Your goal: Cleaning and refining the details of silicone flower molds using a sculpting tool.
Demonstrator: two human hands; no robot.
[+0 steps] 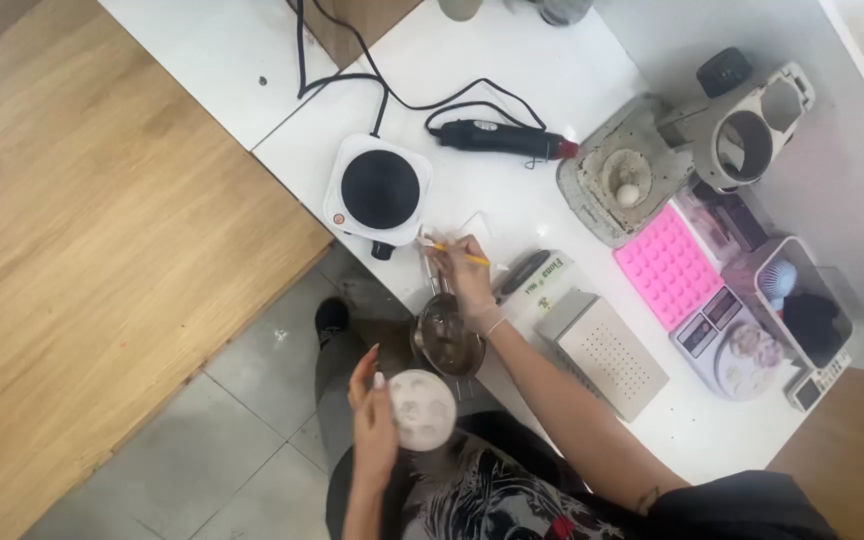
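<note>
Head view: looking straight down on a seated person working at the edge of a white table [512, 70], with a wooden surface and grey floor tiles beyond it.
Landmark: a small round metal pot [447, 340], held out past the table's near edge, above the person's lap.
White table: behind the pot, bearing all the tools within arm's reach.
Hot plate [379, 188]: behind the pot and slightly left, its black cable trailing away across the table.
Heat gun [500, 137]: further behind the pot, lying on its side.
Pink mould tray [670, 266]: right of the pot, lying flat beside a scale [734, 338].
Perforated white box [607, 352]: just right of the pot.
Right hand [467, 275]: just behind the pot, closed around its handle and also pinching a thin yellow stick [464, 255]; this grip seems to keep the pot level.
Left hand [372, 410]: in front of the pot, fingers curled round the rim of a round white mould [422, 408], held face up close under the pot.
</note>
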